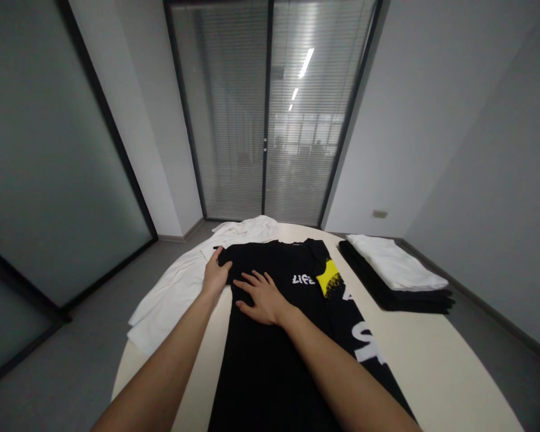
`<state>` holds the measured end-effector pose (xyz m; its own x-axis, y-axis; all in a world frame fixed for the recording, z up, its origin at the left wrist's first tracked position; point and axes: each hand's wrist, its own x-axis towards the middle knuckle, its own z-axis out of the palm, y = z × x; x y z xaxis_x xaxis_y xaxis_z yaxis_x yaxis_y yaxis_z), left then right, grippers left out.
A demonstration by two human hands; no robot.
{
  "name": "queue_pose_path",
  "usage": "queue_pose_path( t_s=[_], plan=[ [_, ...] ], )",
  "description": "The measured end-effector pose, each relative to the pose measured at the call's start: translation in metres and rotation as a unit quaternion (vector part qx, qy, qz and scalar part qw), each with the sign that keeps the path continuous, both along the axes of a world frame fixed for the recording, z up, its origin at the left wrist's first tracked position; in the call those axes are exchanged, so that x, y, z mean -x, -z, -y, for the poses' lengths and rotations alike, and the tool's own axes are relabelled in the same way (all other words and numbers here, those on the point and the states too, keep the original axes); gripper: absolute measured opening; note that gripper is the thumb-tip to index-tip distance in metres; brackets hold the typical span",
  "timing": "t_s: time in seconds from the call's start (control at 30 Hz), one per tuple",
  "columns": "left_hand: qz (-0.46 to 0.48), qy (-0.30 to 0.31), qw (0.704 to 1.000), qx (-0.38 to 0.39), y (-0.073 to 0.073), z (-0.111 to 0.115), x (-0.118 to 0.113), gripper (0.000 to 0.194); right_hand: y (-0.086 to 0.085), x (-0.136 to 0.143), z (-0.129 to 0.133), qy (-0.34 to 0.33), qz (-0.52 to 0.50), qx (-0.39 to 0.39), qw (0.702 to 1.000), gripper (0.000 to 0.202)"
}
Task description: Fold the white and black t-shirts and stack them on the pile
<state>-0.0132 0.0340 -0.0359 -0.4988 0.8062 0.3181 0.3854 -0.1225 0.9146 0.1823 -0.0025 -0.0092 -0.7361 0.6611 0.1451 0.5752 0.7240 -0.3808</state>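
A black T-shirt (274, 360) with white lettering and a yellow patch lies spread over the table, its collar at the far end. At the left sleeve's end is my left hand (215, 277), its thumb and fingers closed on the cloth. My right hand (266, 299) rests flat on the shirt's chest, left of the small white lettering, with the fingers spread. The lower part of the shirt runs toward me, out of view at the bottom edge.
White cloth (175, 300) lies loosely along the left side of the pale round-edged table (423, 360). On the right stands a stack of folded clothes, a white one (393, 261) above black ones (414, 302). Glass panels with blinds (234, 120) rise behind the table.
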Motion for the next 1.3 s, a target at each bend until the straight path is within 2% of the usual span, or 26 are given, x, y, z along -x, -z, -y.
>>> queue_pose_path(
  t_s=[0.1,0.2,0.3,0.37,0.43,0.5,0.57,0.63,0.73,0.8,0.87,1.13,1.3],
  plan=[
    [-0.003,0.022,1.0,-0.016,-0.011,0.005,-0.006,0.061,0.003,0.002,-0.004,0.011,-0.037,0.007,0.999,0.063],
    [-0.038,0.047,0.997,-0.052,-0.021,0.014,-0.016,0.057,0.01,0.004,-0.009,0.089,-0.088,-0.01,0.992,0.053],
    [-0.123,0.09,0.985,-0.086,-0.028,0.023,-0.027,0.049,0.017,0.004,-0.018,0.126,-0.108,0.0,0.986,0.046],
    [-0.191,0.138,0.968,-0.088,-0.03,0.03,-0.035,0.046,0.02,0.001,-0.027,0.126,-0.152,0.045,0.979,0.045],
    [-0.243,0.199,0.947,-0.067,-0.032,0.037,-0.043,0.044,0.02,-0.004,-0.038,0.152,-0.226,0.096,0.957,0.046],
    [-0.269,0.253,0.929,-0.037,-0.035,0.043,-0.05,0.041,0.019,-0.011,-0.047,0.207,-0.291,0.126,0.926,0.047],
    [-0.263,0.276,0.924,-0.015,-0.038,0.047,-0.054,0.036,0.015,-0.018,-0.053,0.264,-0.325,0.133,0.898,0.047],
    [-0.245,0.253,0.936,0.006,-0.042,0.049,-0.055,0.032,0.011,-0.024,-0.054,0.296,-0.331,0.133,0.886,0.051],
    [-0.276,0.156,0.946,0.068,-0.043,0.047,-0.05,0.026,0.009,-0.028,-0.052,0.293,-0.289,0.101,0.905,0.048],
    [-0.327,0.094,0.933,0.116,-0.04,0.045,-0.044,0.027,0.011,-0.03,-0.052,0.276,-0.248,0.066,0.926,0.043],
    [-0.365,0.061,0.916,0.152,-0.036,0.044,-0.039,0.026,0.014,-0.032,-0.055,0.262,-0.226,0.044,0.937,0.039],
    [-0.41,0.033,0.887,0.209,-0.032,0.046,-0.036,0.023,0.023,-0.035,-0.068,0.25,-0.233,0.022,0.94,0.041],
    [-0.417,0.021,0.875,0.243,-0.033,0.051,-0.039,0.019,0.027,-0.031,-0.064,0.231,-0.166,0.008,0.959,0.053]
  ],
)
